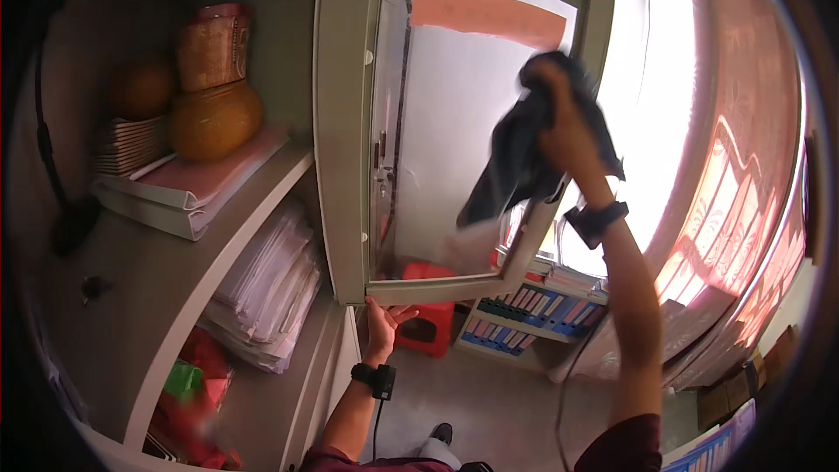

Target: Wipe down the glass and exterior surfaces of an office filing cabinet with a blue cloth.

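My right hand (pixel 565 115) grips a dark cloth (pixel 508 157), blurred, in front of the glass pane (pixel 452 118) of an open cabinet door (pixel 349 144). The cloth hangs in folds below my fingers; I cannot tell how much of it touches the glass. At the door's lower corner, my left hand (pixel 381 328) holds the bottom edge of the frame, some fingers spread. A pinkish-orange paper strip (pixel 488 13) runs across the top of the pane. Both wrists wear black bands with small devices.
Cabinet shelves at left hold gourd-like objects (pixel 215 119), a binder (pixel 154 206), paper stacks (pixel 262 295) and red bags (pixel 196 416). A red plastic stool (pixel 426 331) and a low shelf of blue binders (pixel 544 308) stand beyond the door. Patterned curtains (pixel 734 144) hang right. A cable (pixel 565 400) dangles near my right arm.
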